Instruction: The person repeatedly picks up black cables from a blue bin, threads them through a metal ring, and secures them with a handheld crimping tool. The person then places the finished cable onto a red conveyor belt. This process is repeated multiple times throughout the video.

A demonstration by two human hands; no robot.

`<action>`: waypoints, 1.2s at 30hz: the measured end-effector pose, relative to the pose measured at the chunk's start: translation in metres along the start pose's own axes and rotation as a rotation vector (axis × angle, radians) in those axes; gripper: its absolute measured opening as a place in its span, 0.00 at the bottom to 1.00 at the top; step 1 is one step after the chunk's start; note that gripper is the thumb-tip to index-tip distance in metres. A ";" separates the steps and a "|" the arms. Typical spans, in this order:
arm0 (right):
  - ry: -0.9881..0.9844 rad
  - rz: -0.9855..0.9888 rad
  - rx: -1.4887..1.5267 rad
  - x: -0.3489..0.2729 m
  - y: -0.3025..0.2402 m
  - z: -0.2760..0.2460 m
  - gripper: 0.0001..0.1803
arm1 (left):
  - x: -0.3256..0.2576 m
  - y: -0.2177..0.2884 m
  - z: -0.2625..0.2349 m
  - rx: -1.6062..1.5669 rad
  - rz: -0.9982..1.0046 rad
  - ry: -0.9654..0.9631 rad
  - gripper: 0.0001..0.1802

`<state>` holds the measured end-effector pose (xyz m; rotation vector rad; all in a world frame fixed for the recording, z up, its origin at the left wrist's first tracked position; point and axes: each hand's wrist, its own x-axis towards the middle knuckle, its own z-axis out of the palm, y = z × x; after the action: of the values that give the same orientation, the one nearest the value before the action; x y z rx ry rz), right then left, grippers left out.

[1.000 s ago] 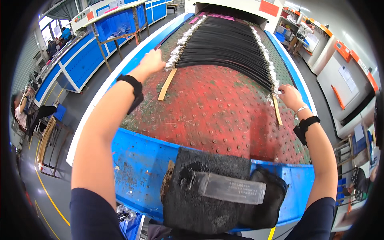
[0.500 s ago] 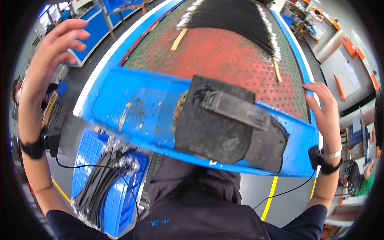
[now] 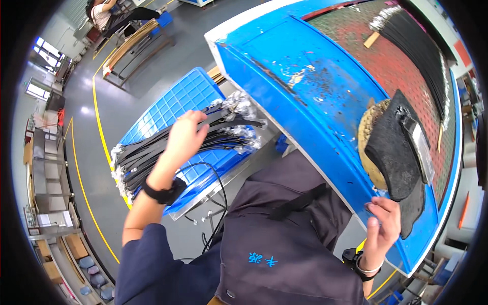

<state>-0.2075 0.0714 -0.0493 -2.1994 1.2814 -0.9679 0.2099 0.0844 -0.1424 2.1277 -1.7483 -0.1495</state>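
Observation:
My left hand [image 3: 185, 137] is over a bundle of long black strips [image 3: 152, 157] with shiny clear wrapping on their ends. Its fingers are bent, with the thumb apart, touching or just above the strips; nothing shows lifted in it. The bundle lies across a blue plastic tray [image 3: 170, 104]. At the front edge of a blue workbench [image 3: 305, 117], my right hand [image 3: 384, 221] has loosely curled fingers, the thumb apart, and nothing visible in it. Just beyond it lie a dark pad [image 3: 396, 152] and a clear flat block [image 3: 419, 147].
A row of black strips [image 3: 414, 48] lies on the red and green studded surface [image 3: 356, 46] farther along the bench. A black cable [image 3: 223, 188] hangs between my left wrist and body. At the far left, a person sits by a wooden-topped rack [image 3: 129, 46].
My view has turned left toward the tray. My left hand has come down from its raised place to the strips. My right hand has drawn back to the bench's front edge.

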 end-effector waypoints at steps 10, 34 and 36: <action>-0.162 -0.076 0.033 0.031 -0.005 0.038 0.09 | 0.020 -0.035 0.066 0.086 0.095 0.118 0.06; -0.230 -0.033 0.130 0.039 0.004 0.046 0.09 | 0.008 0.022 0.016 -0.032 0.197 0.182 0.05; -0.285 0.018 0.197 0.040 0.002 0.052 0.09 | 0.003 0.043 -0.010 -0.149 0.300 0.168 0.05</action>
<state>-0.1564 0.0365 -0.0713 -2.0799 1.0276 -0.7092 0.1740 0.0768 -0.1171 1.7004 -1.8668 -0.0179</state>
